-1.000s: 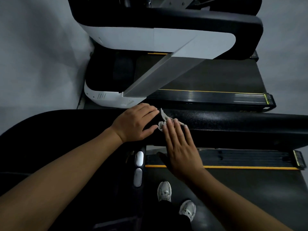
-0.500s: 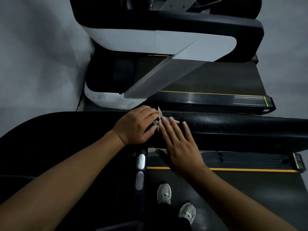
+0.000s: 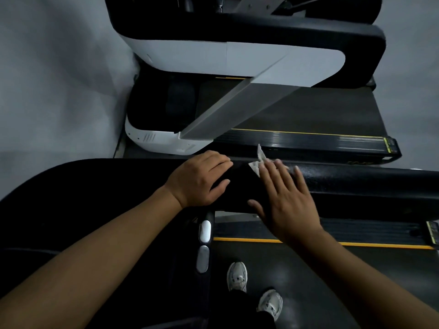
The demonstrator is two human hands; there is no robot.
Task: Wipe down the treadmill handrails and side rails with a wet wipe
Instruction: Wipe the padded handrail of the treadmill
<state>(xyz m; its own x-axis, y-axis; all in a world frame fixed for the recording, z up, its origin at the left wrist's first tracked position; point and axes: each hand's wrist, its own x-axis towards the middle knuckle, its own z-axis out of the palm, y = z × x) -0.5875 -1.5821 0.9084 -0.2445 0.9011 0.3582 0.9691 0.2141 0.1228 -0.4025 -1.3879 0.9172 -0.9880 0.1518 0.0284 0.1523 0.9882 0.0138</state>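
At 6 o'clock you see your pair of white lace-up sneakers, toes toward 12. At 12 o'clock stands a neighbouring black-and-white treadmill, its flat grey metal upright slanting down toward 7. Plain grey floor fills 9 to 11 o'clock.

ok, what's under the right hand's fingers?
A white wet wipe, pressed flat by the right hand onto the black handrail. Only its crumpled edge shows past the fingers; the rest is covered.
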